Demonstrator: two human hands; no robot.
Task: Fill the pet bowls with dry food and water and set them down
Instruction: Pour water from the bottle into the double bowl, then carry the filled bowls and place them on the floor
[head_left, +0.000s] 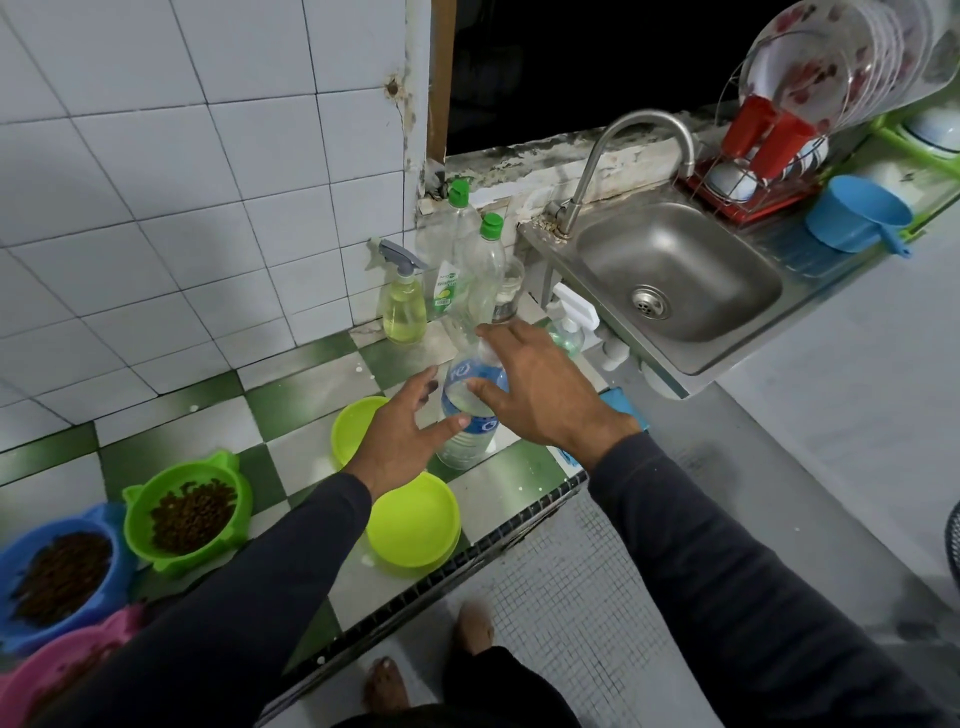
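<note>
A clear water bottle (467, 436) with a blue label stands on the green-and-white checked counter (291, 395). My right hand (540, 389) reaches over it, thumb and fingers around its white-capped top. My left hand (405, 441) is beside the bottle with fingers spread and the thumb touching its side. Two yellow-green bowls, one (353, 421) behind my left wrist and one (415, 525) nearer the edge, look dry inside. At the left a green bowl (189, 512) and a blue bowl (57, 577) hold brown kibble. A pink bowl (57, 670) is partly hidden by my left sleeve.
A spray bottle (402, 306), two green-capped bottles (485, 270) and a glass jar (510, 291) stand against the tiled wall. To the right are a steel sink (675, 280) with a tap (644, 135), a blue scoop (857, 213) and a dish rack (769, 150). The counter's front edge (467, 556) runs just below the bowls.
</note>
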